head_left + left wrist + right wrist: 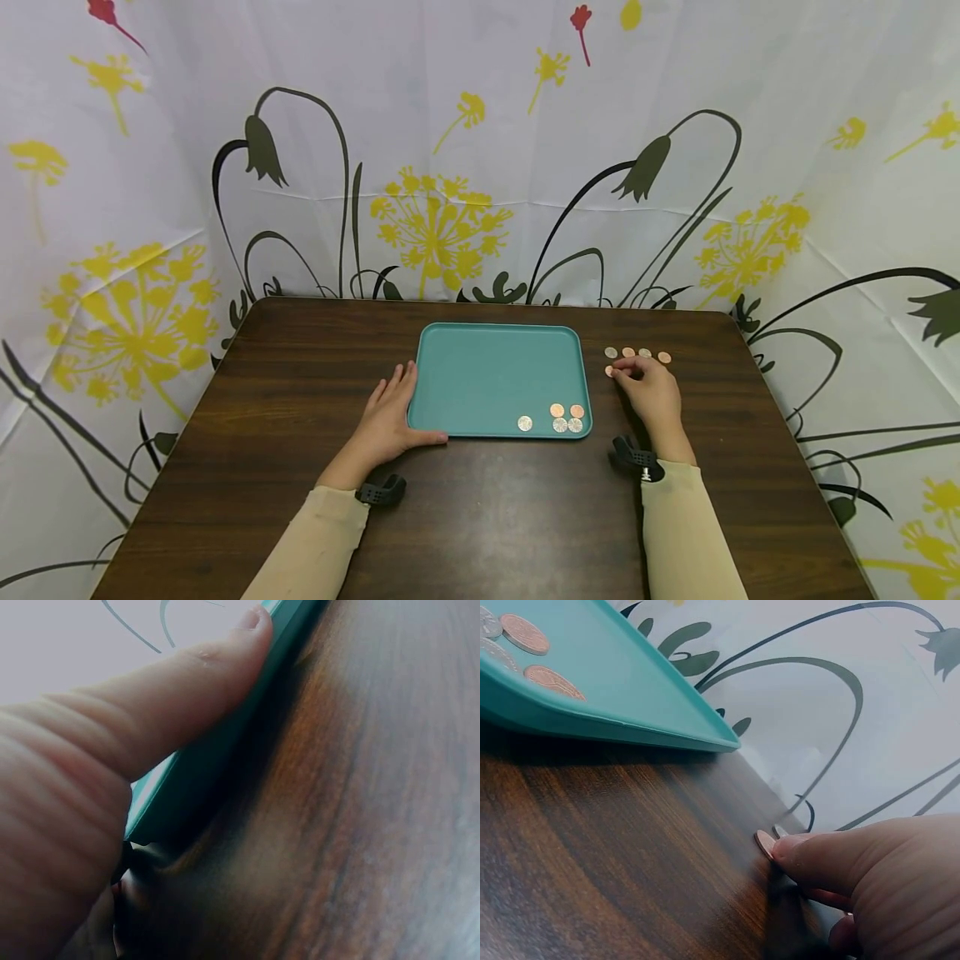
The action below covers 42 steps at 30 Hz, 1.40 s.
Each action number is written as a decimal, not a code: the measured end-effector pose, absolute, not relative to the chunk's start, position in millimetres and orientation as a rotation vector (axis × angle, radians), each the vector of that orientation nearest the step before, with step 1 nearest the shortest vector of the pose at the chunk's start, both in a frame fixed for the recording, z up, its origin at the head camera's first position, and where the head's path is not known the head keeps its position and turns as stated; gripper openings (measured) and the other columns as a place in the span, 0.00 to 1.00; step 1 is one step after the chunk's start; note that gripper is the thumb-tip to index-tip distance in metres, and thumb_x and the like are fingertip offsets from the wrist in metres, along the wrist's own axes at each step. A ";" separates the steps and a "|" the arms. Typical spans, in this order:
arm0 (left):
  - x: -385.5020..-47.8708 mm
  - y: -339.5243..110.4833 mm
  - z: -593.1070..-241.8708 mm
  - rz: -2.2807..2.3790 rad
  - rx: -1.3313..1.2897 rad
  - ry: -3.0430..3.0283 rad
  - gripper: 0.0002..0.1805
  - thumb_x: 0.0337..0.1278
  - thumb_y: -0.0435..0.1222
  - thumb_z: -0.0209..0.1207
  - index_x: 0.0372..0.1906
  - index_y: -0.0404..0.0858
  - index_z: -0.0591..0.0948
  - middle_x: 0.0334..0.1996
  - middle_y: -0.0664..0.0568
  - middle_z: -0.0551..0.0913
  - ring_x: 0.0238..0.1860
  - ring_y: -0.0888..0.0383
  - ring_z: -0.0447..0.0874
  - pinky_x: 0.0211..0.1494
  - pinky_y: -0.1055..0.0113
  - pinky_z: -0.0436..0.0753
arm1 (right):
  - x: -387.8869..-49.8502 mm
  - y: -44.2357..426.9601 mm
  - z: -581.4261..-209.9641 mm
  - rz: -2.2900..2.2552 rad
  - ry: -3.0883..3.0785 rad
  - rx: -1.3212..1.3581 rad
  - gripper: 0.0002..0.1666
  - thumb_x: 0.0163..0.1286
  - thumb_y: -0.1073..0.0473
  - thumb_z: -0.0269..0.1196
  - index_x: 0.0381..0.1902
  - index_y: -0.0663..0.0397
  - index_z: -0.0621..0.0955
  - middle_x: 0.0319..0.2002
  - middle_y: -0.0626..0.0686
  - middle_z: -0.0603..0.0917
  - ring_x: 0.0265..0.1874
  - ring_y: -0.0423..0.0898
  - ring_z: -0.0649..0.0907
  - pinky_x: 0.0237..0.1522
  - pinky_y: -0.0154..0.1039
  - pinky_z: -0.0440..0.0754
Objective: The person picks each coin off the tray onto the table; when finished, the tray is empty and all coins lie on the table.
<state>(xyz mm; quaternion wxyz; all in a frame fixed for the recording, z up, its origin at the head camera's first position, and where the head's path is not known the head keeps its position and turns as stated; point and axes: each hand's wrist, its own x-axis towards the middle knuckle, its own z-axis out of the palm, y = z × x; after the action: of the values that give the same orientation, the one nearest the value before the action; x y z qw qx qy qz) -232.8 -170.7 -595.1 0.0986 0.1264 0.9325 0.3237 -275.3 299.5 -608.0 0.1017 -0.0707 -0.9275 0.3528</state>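
Note:
A teal tray (495,367) lies on the table, with several copper and silver coins (557,411) near its front right corner. My left hand (386,425) rests at the tray's front left corner, fingers straight along the left side and thumb (217,675) on the front rim. Right of the tray, my right hand (652,400) pinches a copper coin (764,844) between thumb and fingers, close to the tabletop. Just beyond that hand lies a row of copper and silver coins (664,357); the hand partly covers some of them.
The dark wooden table (495,517) reaches back to a white curtain (480,125) printed with flowers. A lone silver coin (525,423) lies in the tray, left of the other coins there. A raised rim runs around the tray.

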 end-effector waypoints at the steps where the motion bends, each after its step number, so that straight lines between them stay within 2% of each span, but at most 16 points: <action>1: -232.8 -170.6 -595.0 0.956 0.374 2.759 0.80 0.47 0.64 0.81 0.90 0.35 0.42 0.91 0.41 0.41 0.92 0.42 0.36 0.91 0.39 0.36 | -275.2 299.5 -607.9 1.041 -2.741 -0.208 0.10 0.73 0.53 0.75 0.47 0.52 0.93 0.40 0.56 0.90 0.39 0.54 0.85 0.42 0.45 0.75; 7: -232.7 -170.7 -594.4 0.954 0.377 2.761 0.80 0.47 0.64 0.81 0.90 0.34 0.42 0.91 0.41 0.41 0.92 0.41 0.36 0.91 0.38 0.37 | -274.5 296.7 -609.0 1.080 -2.701 -0.209 0.10 0.74 0.52 0.76 0.45 0.51 0.92 0.39 0.55 0.89 0.38 0.52 0.83 0.42 0.43 0.75; 12: -232.3 -171.5 -593.9 0.943 0.375 2.767 0.79 0.48 0.64 0.81 0.90 0.34 0.43 0.91 0.40 0.42 0.92 0.41 0.36 0.91 0.38 0.37 | -274.8 285.8 -606.3 1.218 -2.580 -0.086 0.08 0.75 0.56 0.75 0.44 0.54 0.91 0.40 0.56 0.89 0.40 0.47 0.82 0.42 0.33 0.77; 15: -231.8 -172.0 -593.9 0.938 0.379 2.769 0.80 0.47 0.64 0.81 0.90 0.34 0.43 0.91 0.40 0.42 0.92 0.41 0.36 0.90 0.38 0.38 | -274.0 272.4 -599.9 1.254 -2.569 0.050 0.05 0.75 0.58 0.74 0.44 0.53 0.91 0.38 0.54 0.88 0.37 0.46 0.80 0.38 0.30 0.77; 21: -231.0 -173.2 -594.2 0.945 0.376 2.764 0.79 0.48 0.64 0.81 0.90 0.35 0.42 0.91 0.40 0.42 0.92 0.41 0.36 0.90 0.37 0.37 | -270.0 231.4 -586.5 1.300 -2.687 0.414 0.03 0.75 0.57 0.75 0.44 0.44 0.92 0.36 0.47 0.86 0.27 0.42 0.77 0.29 0.34 0.77; 25: -231.2 -173.2 -593.5 0.946 0.376 2.768 0.79 0.48 0.64 0.81 0.90 0.34 0.43 0.91 0.40 0.42 0.92 0.41 0.36 0.90 0.37 0.37 | -264.9 207.3 -579.4 1.403 -2.772 0.599 0.03 0.75 0.56 0.74 0.44 0.44 0.92 0.36 0.46 0.86 0.22 0.42 0.78 0.23 0.36 0.78; 29: -231.9 -171.9 -592.7 0.946 0.384 2.774 0.79 0.48 0.64 0.81 0.90 0.34 0.43 0.91 0.40 0.42 0.92 0.40 0.37 0.90 0.37 0.38 | -262.1 193.5 -583.5 1.393 -2.822 0.701 0.03 0.74 0.54 0.75 0.42 0.45 0.91 0.35 0.44 0.86 0.24 0.40 0.78 0.28 0.36 0.80; 33: -232.1 -169.8 -592.7 0.961 0.378 2.760 0.79 0.48 0.63 0.81 0.90 0.35 0.43 0.91 0.40 0.41 0.92 0.41 0.36 0.91 0.38 0.37 | -261.4 188.1 -594.3 1.275 -2.874 0.731 0.02 0.74 0.49 0.75 0.40 0.35 0.90 0.34 0.38 0.85 0.28 0.37 0.77 0.34 0.35 0.78; 36: -231.5 -169.8 -592.8 0.967 0.373 2.752 0.79 0.48 0.63 0.81 0.90 0.35 0.42 0.91 0.40 0.41 0.92 0.41 0.35 0.91 0.38 0.36 | -261.1 187.8 -598.5 1.233 -2.886 0.738 0.04 0.73 0.49 0.76 0.39 0.30 0.90 0.34 0.37 0.84 0.28 0.37 0.77 0.34 0.35 0.77; 42: -231.0 -170.4 -593.1 0.966 0.377 2.763 0.79 0.48 0.64 0.81 0.90 0.34 0.43 0.91 0.40 0.41 0.92 0.41 0.36 0.91 0.38 0.36 | -261.7 193.1 -596.4 1.336 -2.891 0.877 0.09 0.67 0.52 0.80 0.44 0.34 0.92 0.39 0.39 0.86 0.35 0.37 0.79 0.38 0.35 0.79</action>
<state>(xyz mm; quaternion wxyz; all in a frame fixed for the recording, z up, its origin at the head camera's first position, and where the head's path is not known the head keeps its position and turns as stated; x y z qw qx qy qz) -231.0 -170.4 -593.1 0.0952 0.1273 0.9319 0.3259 -261.7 193.1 -596.4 -0.0806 0.2645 -0.8724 0.4031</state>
